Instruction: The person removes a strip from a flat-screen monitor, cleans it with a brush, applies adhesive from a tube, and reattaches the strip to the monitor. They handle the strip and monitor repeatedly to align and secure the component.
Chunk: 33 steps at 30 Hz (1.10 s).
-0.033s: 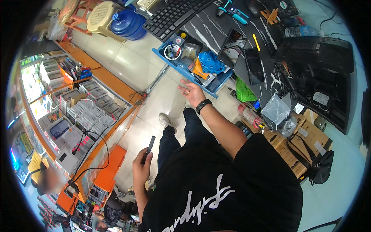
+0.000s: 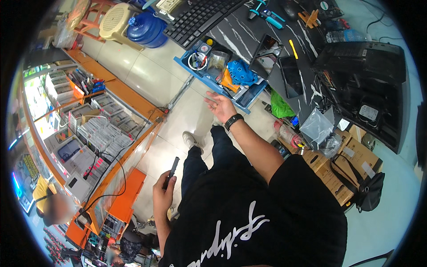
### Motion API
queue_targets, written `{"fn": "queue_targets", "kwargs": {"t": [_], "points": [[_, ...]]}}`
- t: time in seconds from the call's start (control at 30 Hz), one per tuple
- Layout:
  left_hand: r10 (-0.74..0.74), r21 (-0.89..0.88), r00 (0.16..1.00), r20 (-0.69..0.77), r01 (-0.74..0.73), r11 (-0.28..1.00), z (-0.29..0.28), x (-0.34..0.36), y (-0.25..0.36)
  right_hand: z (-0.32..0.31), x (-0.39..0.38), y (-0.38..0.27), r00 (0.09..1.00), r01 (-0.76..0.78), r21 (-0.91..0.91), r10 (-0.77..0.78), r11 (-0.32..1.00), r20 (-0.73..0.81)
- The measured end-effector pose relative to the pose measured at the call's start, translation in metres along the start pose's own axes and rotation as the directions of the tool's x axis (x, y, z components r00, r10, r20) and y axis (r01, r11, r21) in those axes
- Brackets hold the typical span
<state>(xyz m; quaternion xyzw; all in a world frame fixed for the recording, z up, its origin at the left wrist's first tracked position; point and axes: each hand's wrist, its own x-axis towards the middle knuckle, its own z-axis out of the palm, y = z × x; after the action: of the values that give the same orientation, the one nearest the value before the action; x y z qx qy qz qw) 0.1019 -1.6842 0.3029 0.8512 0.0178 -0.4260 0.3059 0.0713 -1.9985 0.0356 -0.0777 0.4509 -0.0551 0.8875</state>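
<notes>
A marbled desk (image 2: 238, 27) stands over pale tiles (image 2: 140, 73). Right hand (image 2: 220, 107) spreads open; left hand (image 2: 162, 193) grips a black slab (image 2: 174, 166) (face hidden).

The black veined table (image 2: 235, 32) stands at one o'clock. It bears a keyboard (image 2: 202, 22) at twelve, a blue hand tool (image 2: 273, 19) at one and a dark phone (image 2: 291, 78) toward two. The blue drawer (image 2: 239, 105), at twelve, contains a jar (image 2: 218, 62) and a blue cloth (image 2: 242, 72). The tiled floor (image 2: 142, 73) supports a stool (image 2: 114, 20) at eleven.
</notes>
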Motion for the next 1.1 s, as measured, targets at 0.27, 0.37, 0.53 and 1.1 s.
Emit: {"fn": "queue_targets", "kwargs": {"t": [0.27,0.37,0.53,1.1], "points": [[0.118,0.024,0.989,0.090,-0.120,0.992,-0.019,0.026,-0.011,0.018,0.050,-0.069,0.988,0.152,0.174,-0.156,0.973,0.014],[0.165,0.004,0.971,0.173,-0.168,0.986,-0.018,0.042,-0.008,-0.014,0.030,-0.092,0.950,0.302,-0.614,-0.283,0.729,0.131],[0.358,-0.057,0.854,0.377,-0.365,0.929,-0.004,0.087,0.029,-0.114,-0.084,-0.064,0.954,0.294,-0.918,-0.135,0.265,0.267],[0.004,0.689,0.903,0.429,-0.330,0.645,0.112,0.189,-0.020,-0.323,-0.389,-0.208,0.776,0.593,-0.630,-0.565,0.501,0.281]]}}
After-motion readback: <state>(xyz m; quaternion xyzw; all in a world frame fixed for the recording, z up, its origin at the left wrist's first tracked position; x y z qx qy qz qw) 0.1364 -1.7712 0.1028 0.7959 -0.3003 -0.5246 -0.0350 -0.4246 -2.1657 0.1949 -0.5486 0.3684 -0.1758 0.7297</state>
